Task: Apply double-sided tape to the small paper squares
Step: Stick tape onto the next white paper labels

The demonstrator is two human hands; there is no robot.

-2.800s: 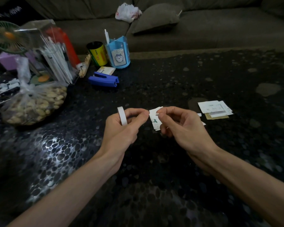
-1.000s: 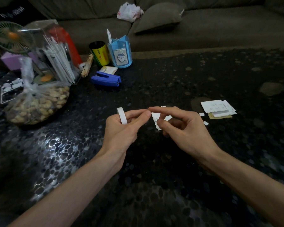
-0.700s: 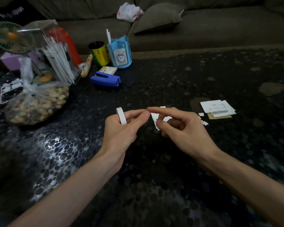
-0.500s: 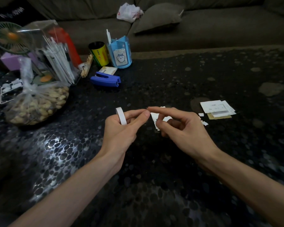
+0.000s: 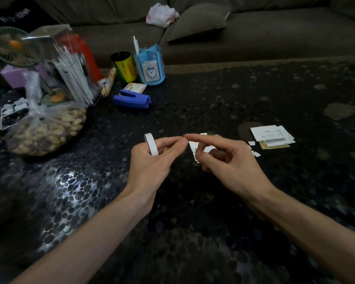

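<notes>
Currently: the double-sided tape roll point(image 5: 151, 144) is clasped in the left grip point(image 5: 150, 167), fingers curled round it, with the roll standing on edge above the knuckles. A small paper square point(image 5: 193, 147) is pinched in the right grip point(image 5: 232, 162) between the thumb and the lower fingers. The right index finger is stretched out and its tip is met by a left fingertip, just beside the square's upper edge. Whether a tape end is nipped there cannot be told, as it is too small. Both grips are held above the dark pebble-patterned counter point(image 5: 74, 191), near its middle. Loose paper scraps point(image 5: 256, 153) are scattered just right of the right grip, and a stack of paper slips point(image 5: 272, 136) is laid beyond them. Grouped at far left: blue stapler point(image 5: 131, 99), blue pen holder point(image 5: 151, 68), yellow can point(image 5: 124, 67), tied bag of peanuts point(image 5: 47, 128), clear box of pens point(image 5: 70, 64), small fan point(image 5: 10, 46). A sofa point(image 5: 275, 31) is seen behind the counter.
</notes>
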